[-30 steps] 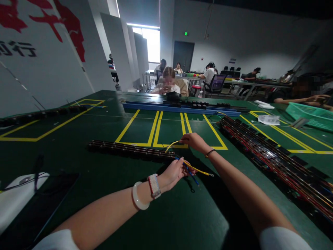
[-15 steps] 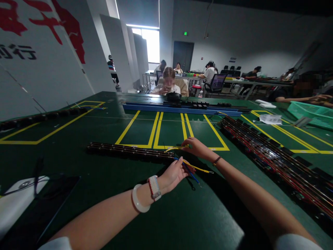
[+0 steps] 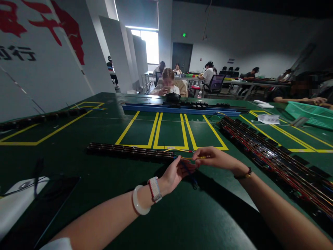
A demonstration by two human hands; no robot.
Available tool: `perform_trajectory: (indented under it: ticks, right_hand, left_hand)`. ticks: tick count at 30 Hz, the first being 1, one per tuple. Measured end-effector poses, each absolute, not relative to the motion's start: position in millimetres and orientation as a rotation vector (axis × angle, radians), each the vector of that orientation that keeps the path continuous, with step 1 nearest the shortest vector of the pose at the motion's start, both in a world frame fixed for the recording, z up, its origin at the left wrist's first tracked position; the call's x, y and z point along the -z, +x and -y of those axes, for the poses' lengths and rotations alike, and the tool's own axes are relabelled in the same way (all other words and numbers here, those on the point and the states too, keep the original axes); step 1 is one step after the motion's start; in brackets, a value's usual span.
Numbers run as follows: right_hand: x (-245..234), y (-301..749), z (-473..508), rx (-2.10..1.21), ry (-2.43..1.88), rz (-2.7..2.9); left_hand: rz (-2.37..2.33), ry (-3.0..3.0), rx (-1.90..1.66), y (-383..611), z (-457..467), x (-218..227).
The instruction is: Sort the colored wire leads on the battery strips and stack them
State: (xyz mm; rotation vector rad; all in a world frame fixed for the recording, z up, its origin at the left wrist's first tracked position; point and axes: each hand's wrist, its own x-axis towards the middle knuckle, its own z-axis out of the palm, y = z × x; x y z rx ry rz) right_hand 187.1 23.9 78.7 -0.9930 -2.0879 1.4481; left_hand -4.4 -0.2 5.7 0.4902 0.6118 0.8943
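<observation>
Because the green surface [image 3: 182, 218] gives the leads no anchorage, keep the slim, dark strip assembly [image 3: 130, 150] flat on it, and let no pull on a lead swing the end nearest the hands. Support from below with the left hand [image 3: 173, 177]: it stands wide, palm up, at that end, with the blue leads [image 3: 186, 167] lying across its extended fingers. Whether the thumb bears on them cannot be told. Work with the right hand [image 3: 215, 158], which is narrow, thumb and fingertips pinching a yellow lead [image 3: 186, 158] near its free end. Draw this lead out gently in line with the strip, avoiding a kink at its exit. Hold it apart from the blue leads, as crossed leads would probably tangle. Keep the loose yellow lead [image 3: 179, 150], on the far side of the hands, clear of the fingers, and do not bend its small end terminal [image 3: 193, 151].

Compared with one second earlier, the strip assembly keeps its place. The left hand is more opened out. The right hand is lower and closer to the left; the loose lead, then raised in it, now rests released, and the pinched lead, then trailing past the left hand, is in its grip.
</observation>
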Motion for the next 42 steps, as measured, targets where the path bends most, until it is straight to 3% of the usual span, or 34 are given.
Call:
perform_trajectory:
  ticks: [8, 16, 27, 32, 42]
  right_hand:
    - [-91.5, 104.2, -51.3, -0.675, -0.923, 2.266]
    - [-55.0, 23.3, -76.6, -0.02, -0.809, 2.748]
    - [-61.4, 89.4, -66.2, -0.112, -0.91, 2.357]
    - [-33.0, 147.0, -65.7, -0.222, -1.074, 2.186]
    - [17.0, 174.0, -80.1, -0.2, -1.093, 2.342]
  left_hand:
    - [-0.64, 0.549, -0.934, -2.5, 8.4, -2.8]
    - [-0.694, 0.575, -1.009, 0.0, 4.2, 13.2]
    - [-0.675, 0.607, -0.88, -0.1, 3.3, 2.5]
    - [-0.776, 0.731, -0.802, -1.6, 5.6, -6.6]
    - [-1.118, 1.356, -0.085, -52.7, -14.7, -33.0]
